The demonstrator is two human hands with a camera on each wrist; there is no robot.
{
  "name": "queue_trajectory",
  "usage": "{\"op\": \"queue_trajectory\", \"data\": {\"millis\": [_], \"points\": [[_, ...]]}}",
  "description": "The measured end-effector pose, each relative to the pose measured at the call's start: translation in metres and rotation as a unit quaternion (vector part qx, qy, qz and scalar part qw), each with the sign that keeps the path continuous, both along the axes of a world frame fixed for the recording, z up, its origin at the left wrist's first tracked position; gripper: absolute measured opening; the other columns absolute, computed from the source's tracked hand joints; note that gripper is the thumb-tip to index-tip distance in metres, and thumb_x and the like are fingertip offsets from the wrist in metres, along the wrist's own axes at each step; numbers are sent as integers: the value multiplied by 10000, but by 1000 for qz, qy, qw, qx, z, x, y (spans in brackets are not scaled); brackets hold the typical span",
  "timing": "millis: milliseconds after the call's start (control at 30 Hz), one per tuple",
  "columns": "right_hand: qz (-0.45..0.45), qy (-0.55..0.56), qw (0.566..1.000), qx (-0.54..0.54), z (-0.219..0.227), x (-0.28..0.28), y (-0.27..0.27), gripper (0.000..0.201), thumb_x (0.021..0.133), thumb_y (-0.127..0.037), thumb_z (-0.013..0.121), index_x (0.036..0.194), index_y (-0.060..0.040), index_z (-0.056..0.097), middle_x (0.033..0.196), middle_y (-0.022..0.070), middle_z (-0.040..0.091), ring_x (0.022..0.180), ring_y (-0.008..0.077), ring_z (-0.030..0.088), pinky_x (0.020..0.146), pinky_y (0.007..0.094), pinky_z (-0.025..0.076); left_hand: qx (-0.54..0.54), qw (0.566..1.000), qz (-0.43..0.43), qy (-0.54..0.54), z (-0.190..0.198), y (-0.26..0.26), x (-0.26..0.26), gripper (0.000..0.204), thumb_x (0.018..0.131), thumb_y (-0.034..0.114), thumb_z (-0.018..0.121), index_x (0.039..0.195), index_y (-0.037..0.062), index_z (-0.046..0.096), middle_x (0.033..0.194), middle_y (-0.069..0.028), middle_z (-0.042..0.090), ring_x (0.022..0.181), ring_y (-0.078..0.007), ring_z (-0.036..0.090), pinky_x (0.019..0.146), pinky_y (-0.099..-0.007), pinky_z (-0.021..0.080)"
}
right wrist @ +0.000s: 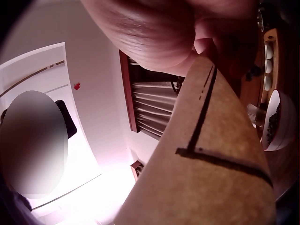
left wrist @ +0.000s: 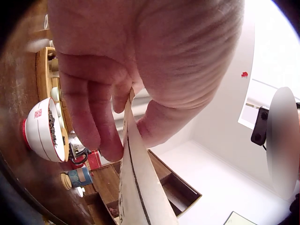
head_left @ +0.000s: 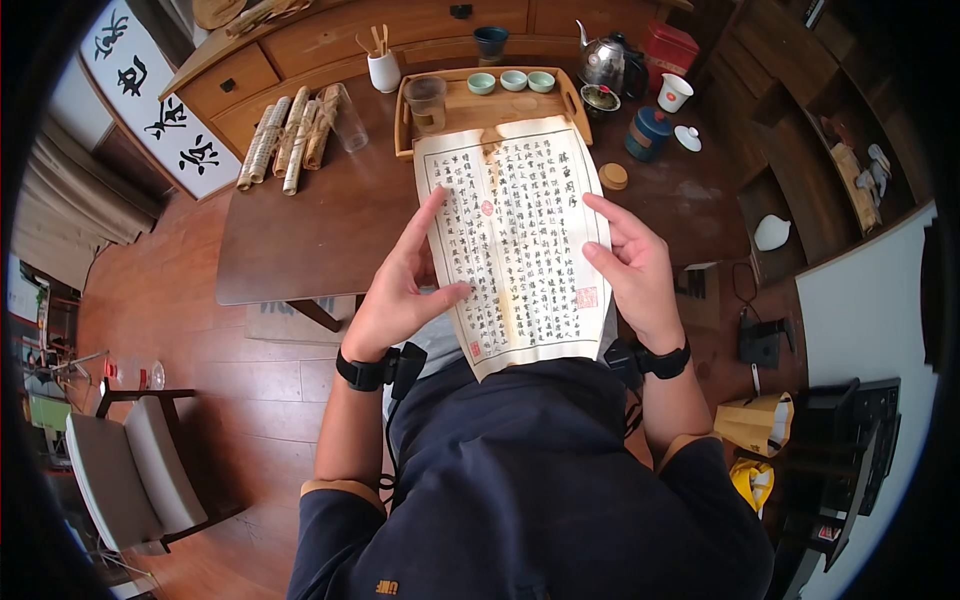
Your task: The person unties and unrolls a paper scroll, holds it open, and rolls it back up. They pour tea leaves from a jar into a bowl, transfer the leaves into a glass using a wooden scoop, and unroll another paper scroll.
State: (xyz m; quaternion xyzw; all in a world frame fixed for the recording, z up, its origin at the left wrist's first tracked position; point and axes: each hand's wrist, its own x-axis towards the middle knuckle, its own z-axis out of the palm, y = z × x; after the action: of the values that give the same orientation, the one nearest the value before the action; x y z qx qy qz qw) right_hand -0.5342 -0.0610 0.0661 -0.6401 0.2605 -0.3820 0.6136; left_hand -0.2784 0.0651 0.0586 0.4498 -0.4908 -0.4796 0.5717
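A sheet of calligraphy paper [head_left: 515,250], covered in columns of black characters with red seal stamps, is held up over the table's near edge and the lap. My left hand [head_left: 402,292] pinches its left edge, thumb on the written face and fingers behind. On the opposite edge, my right hand [head_left: 640,275] holds the paper between thumb and fingers. The left wrist view shows the sheet [left wrist: 140,187] nearly edge-on, running up between thumb and fingers. A black border line crosses the paper [right wrist: 201,187] in the right wrist view. Brown stains mark its top edge.
Behind the paper, a wooden tray [head_left: 455,85] carries small green cups [head_left: 513,80]. Tied paper rolls [head_left: 290,140] lie at left. A kettle [head_left: 607,60], blue canister [head_left: 648,135] and white cup [head_left: 675,93] stand at right. A white bowl [left wrist: 43,131] holds dark tea leaves.
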Motion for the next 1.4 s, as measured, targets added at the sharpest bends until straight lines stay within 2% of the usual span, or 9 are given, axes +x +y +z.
{"op": "queue_trajectory", "data": {"millis": [767,1033,1267,1333,1400], "points": [[0,3,1000,10,-4,0,-4,496,957,78,577,1444,44,489,1134,121,723,944,75,668,823,224,533,21,1000,-17,-1,0,-2,5,1032,804,-188,663,1633,60,100,1654,-140,253,1372,-204,485,1087,-338,451],[7,-3,1000,17,-4,-2,-2,515,955,73,588,1457,35,480,1158,114,711,962,72,658,837,226,530,7,998,-13,64,7,-1,-1,1034,792,-178,677,1630,56,118,1662,-141,232,1440,-223,404,1148,-362,394],[53,17,998,24,-8,-12,2,539,951,83,581,1475,17,473,1229,86,675,1009,68,634,866,232,518,-12,998,-3,57,3,1,-3,1026,789,-176,679,1627,54,133,1671,-144,212,1465,-232,370,1162,-371,381],[54,24,998,24,-8,-12,2,541,949,89,576,1476,16,473,1232,82,672,1008,67,631,868,232,516,-27,999,-1,21,1,0,-1,1033,824,-215,635,1639,91,80,1621,-165,308,1361,-204,488,1069,-335,462],[53,24,998,22,-7,-11,1,540,949,98,563,1475,16,475,1227,78,674,1001,65,629,869,231,513,-24,999,0,22,0,-1,0,1033,824,-215,635,1639,92,79,1622,-164,307,1357,-203,492,1067,-335,465]]}}
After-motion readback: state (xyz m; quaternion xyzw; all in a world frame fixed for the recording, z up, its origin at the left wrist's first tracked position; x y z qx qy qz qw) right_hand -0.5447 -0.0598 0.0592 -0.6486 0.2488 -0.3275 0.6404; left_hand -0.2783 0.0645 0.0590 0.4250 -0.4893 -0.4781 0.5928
